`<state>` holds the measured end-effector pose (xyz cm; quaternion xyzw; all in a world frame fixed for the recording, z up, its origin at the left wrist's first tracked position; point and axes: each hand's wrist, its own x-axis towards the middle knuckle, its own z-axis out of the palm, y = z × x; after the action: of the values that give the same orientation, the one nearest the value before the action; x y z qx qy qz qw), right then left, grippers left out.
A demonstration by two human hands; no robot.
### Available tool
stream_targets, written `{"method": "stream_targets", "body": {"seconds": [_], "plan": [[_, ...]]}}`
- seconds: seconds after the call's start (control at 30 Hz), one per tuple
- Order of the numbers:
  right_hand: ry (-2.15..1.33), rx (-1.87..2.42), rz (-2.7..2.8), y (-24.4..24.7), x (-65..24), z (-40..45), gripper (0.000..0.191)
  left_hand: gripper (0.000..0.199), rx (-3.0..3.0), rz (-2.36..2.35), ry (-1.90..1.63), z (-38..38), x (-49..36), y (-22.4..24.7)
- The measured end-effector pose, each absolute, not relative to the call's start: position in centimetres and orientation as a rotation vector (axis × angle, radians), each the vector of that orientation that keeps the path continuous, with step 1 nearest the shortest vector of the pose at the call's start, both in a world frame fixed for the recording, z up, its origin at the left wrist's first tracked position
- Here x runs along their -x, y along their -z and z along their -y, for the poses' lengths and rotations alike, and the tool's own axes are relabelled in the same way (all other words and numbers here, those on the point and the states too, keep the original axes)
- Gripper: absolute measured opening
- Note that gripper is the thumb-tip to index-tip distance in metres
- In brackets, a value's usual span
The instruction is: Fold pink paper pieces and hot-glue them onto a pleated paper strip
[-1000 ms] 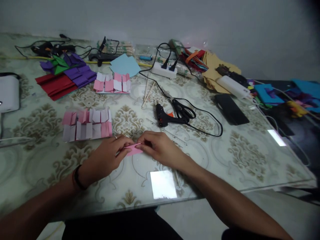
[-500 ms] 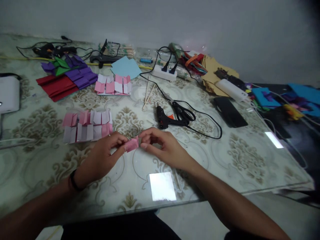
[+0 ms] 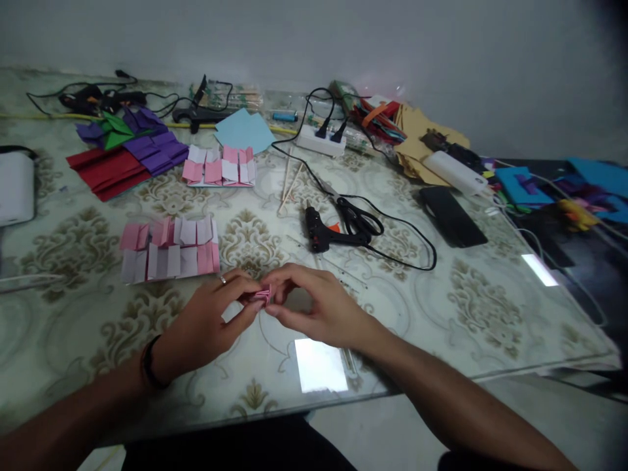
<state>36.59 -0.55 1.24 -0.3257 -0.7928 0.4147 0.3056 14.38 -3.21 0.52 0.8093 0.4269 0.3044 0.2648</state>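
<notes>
Between my two hands is a small pink piece of folded paper (image 3: 263, 295), its layered edge facing me. My left hand (image 3: 210, 320) pinches it from the left with thumb and fingers; a ring and a dark wristband show on that side. From the right, my right hand (image 3: 318, 304) has its thumb and fingertips closed on the same paper. Part of the paper is hidden by the fingers. Left of my hands lies a block of pink and white folded papers (image 3: 169, 252). A second pink and white group (image 3: 220, 167) lies farther back.
A black glue gun (image 3: 326, 232) and black-handled scissors (image 3: 356, 216) lie beyond my right hand, with a looping cord. A white power strip (image 3: 321, 140), a phone (image 3: 454, 217), light blue paper (image 3: 245, 131) and purple folded paper (image 3: 157, 152) are farther back.
The pink folded paper has turned so its layered edge faces me. My right hand has closed in from the right and now touches it. My left hand has shifted slightly right.
</notes>
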Motion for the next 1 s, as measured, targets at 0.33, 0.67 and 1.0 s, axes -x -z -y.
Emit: {"method": "stream_targets", "body": {"seconds": [0.33,0.67,1.0], "plan": [[-1.084,0.849,2.153,-1.34,-36.52,0.71,0.022,0.016,-2.298,-1.177,-0.776,3.25,-14.3,-0.77],[-1.167,0.946,2.106,-0.9,-36.37,0.38,0.027,0.012,-2.311,-1.28,-0.747,3.06,-14.35,-0.26],[-1.096,1.012,2.132,-0.83,-36.29,-0.01,0.012,0.009,-2.394,-1.301,-0.878,2.96,-14.16,-0.3]]}}
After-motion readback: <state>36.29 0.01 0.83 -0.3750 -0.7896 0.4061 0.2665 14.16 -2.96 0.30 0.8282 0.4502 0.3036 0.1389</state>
